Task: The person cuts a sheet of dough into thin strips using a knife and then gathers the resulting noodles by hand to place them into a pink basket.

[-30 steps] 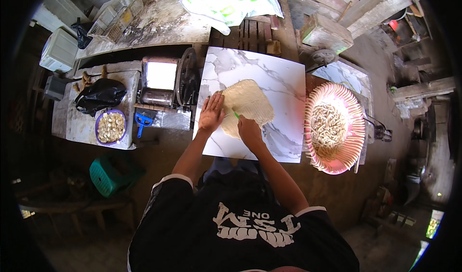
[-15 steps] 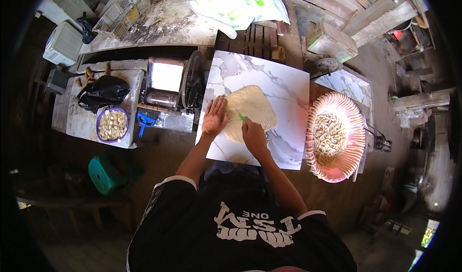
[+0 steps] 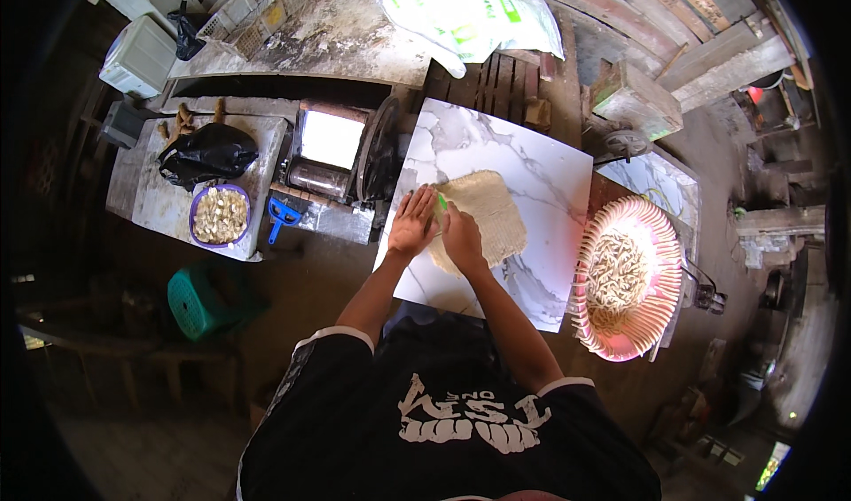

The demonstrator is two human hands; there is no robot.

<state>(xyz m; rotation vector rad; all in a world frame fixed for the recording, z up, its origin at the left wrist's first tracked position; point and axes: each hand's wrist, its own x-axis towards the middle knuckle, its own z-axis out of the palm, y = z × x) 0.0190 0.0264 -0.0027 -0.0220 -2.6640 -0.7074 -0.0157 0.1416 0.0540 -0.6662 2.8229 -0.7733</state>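
A flat sheet of pale dough [image 3: 493,210] lies on a white marbled board [image 3: 542,169] in front of me. Fine parallel lines run across part of its surface. My left hand [image 3: 412,225] rests flat at the sheet's left edge, fingers stretched out and close together. Beside it, my right hand [image 3: 463,240] is closed around a slim green tool [image 3: 442,201], held over the left part of the dough. The tool's working end is too small and too covered to make out. Both hands are nearly touching.
Right of the board stands a pink basket [image 3: 631,346] with thin pale strips inside. At left are a roller machine [image 3: 319,179], a blue scraper-like tool [image 3: 282,216], a purple bowl [image 3: 193,226] of pale pieces and a black bag [image 3: 208,154]. A green stool [image 3: 193,304] stands below.
My right hand with the green tool has moved left across the dough, closer to my left hand. The whole view has shifted and tilted slightly.
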